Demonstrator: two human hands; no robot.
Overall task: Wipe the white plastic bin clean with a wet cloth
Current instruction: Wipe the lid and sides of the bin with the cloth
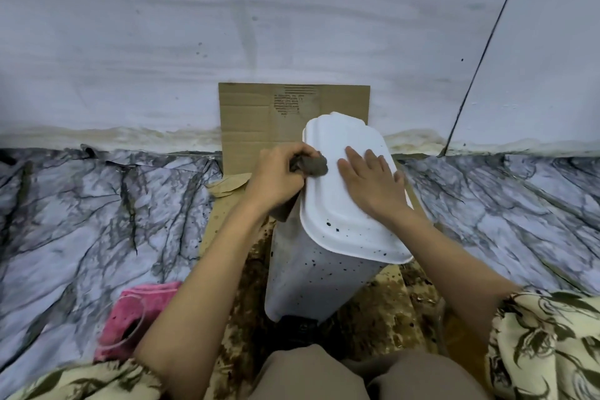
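A white plastic bin [308, 282] stands upright on soiled cardboard in front of me, its white lid [344, 221] closed and dotted with dark specks near the front. My left hand [276, 178] grips a brown wet cloth [313, 166] bunched against the lid's left edge. My right hand [370, 178] lies flat on top of the lid, fingers straight and spread.
A cardboard sheet [256, 120] leans against the pale wall behind the bin. The cardboard under the bin [389, 302] is stained brown. A pink cloth [143, 305] and a clear plastic cup [125, 331] lie on the marble-patterned floor [81, 221] at lower left.
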